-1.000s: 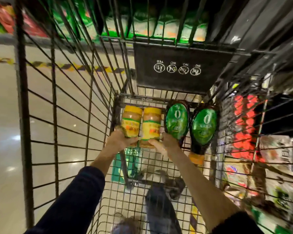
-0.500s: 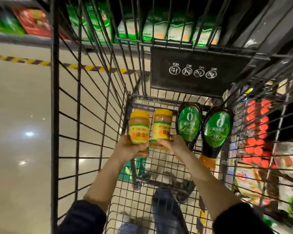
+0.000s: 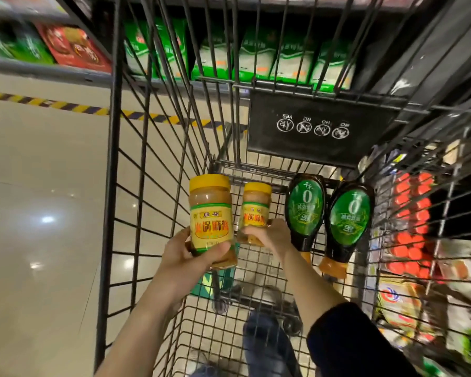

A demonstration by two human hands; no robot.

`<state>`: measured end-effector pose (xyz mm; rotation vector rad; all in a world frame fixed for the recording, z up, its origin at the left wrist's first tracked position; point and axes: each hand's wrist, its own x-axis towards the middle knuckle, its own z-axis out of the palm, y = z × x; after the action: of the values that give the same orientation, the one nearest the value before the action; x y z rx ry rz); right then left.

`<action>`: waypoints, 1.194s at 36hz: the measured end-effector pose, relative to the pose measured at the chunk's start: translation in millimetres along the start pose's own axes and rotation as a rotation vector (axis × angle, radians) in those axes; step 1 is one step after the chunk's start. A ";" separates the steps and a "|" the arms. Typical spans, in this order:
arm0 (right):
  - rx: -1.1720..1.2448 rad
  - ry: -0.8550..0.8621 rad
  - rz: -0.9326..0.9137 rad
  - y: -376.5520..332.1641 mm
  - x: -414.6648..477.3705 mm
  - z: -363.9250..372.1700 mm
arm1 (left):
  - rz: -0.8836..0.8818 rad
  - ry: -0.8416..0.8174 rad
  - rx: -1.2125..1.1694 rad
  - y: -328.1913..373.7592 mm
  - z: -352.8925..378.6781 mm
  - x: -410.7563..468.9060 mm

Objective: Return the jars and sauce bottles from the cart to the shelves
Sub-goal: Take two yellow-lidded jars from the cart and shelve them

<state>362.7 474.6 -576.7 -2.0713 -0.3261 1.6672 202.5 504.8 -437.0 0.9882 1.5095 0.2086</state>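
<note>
Currently, the pick-up step is in hand. Read the scene from 9 o'clock to 3 o'clock.

1. Surroundings. Beyond the wire wall of the cart [image 3: 114, 186], at 9 o'clock, lies pale floor [image 3: 38, 172] crossed by striped hazard tape [image 3: 52, 103]. The shelves [image 3: 46, 70] run from 10 to 1 o'clock and carry green packets [image 3: 256, 58].

2. Left grip [image 3: 185, 259]. It is clenched round the lower body of the left jar [image 3: 211, 213], with the thumb across the bottom edge of the yellow label. The yellow lid points toward 12 o'clock, and the jar appears raised clear of the basket floor. Holding it low leaves the lid and label readable, which probably helps match it to its shelf slot.

3. Right grip [image 3: 273, 235]. Its fingers are curled round the lower end of the right jar [image 3: 256, 210], which sits just beside the left jar at that jar's 3 o'clock. Whether this jar has left the basket floor cannot be told.

4. Bottles. The left sauce bottle [image 3: 306, 210] and right sauce bottle [image 3: 350, 221] lie flat side by side at 3 o'clock of the right grip. Their green labels face up, the orange caps point toward 6 o'clock, and the bases point toward the black placard [image 3: 318, 126]. Neither grip touches them. Laid flat, they are unlikely to topple.

5. Assessment. One jar per grip should allow both to be shelved in one trip. Both bottles are not yet handled.
</note>
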 end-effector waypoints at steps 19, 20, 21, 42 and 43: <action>0.372 0.043 -0.092 -41.8 -88.9 -29.4 | 0.125 -0.030 0.076 58.4 -22.5 -46.6; 0.401 0.047 -0.116 -44.8 -98.2 -33.7 | 0.144 -0.040 0.071 62.1 -24.7 -51.1; 0.432 0.047 -0.133 -48.2 -108.8 -37.4 | 0.166 -0.046 0.068 67.2 -26.3 -56.8; 0.623 0.682 -0.815 -59.0 -435.1 -22.4 | 0.910 -0.392 0.141 159.4 -103.8 -227.0; 0.626 0.735 -0.830 -52.8 -452.5 -15.6 | 0.938 -0.420 0.131 158.6 -107.8 -238.4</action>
<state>275.4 310.8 -160.4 -1.5716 -0.2947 0.3918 149.0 486.0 -136.4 1.6769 0.6017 0.5276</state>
